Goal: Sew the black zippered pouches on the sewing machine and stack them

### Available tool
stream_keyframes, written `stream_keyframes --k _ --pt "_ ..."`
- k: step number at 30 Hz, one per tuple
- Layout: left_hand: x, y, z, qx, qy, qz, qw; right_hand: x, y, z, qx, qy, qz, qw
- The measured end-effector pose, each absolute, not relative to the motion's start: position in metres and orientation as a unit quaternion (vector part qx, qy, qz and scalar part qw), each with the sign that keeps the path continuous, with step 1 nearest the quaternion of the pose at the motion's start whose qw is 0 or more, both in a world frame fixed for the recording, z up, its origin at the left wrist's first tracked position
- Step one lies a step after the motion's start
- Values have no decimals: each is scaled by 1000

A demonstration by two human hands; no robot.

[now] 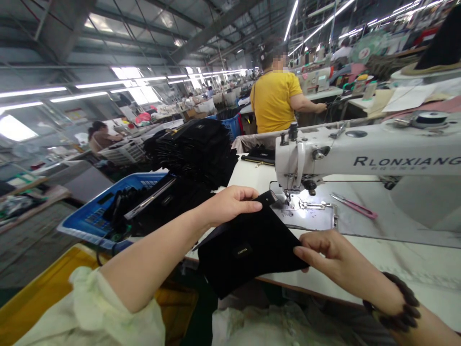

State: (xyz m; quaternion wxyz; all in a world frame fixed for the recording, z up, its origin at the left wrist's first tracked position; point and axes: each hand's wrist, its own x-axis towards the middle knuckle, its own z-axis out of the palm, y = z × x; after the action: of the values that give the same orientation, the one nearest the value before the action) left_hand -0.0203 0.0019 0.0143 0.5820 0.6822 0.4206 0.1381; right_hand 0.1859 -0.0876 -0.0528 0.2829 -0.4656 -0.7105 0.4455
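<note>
Pinches the black fabric piece [266,245] near 12 o'clock with the left hand [230,204], near 4 with the right hand [322,247] — holds it around 7 o'clock from the presser foot [287,198], closer with the left.

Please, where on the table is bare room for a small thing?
Bare: white tabletop between the metal bed and right hand; a smaller patch between black pile and sewing machine. Crowded: the blue basket, filled with black pieces.

Sewing machine [363,154] cut off at right edge; lettering [242,251] on black piece [266,235] blurred.
</note>
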Motion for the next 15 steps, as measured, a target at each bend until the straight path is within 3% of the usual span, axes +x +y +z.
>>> stream_keyframes --k 3,9,15 --pt "-17 4 13 664 427 127 601 184 -87 -57 -478 -695 461 277" --pt "-8 11 13 765 450 97 451 182 -83 -68 -478 -661 487 310" --pt "-4 30 -1 811 441 78 377 184 -78 -76 -474 -608 541 337"
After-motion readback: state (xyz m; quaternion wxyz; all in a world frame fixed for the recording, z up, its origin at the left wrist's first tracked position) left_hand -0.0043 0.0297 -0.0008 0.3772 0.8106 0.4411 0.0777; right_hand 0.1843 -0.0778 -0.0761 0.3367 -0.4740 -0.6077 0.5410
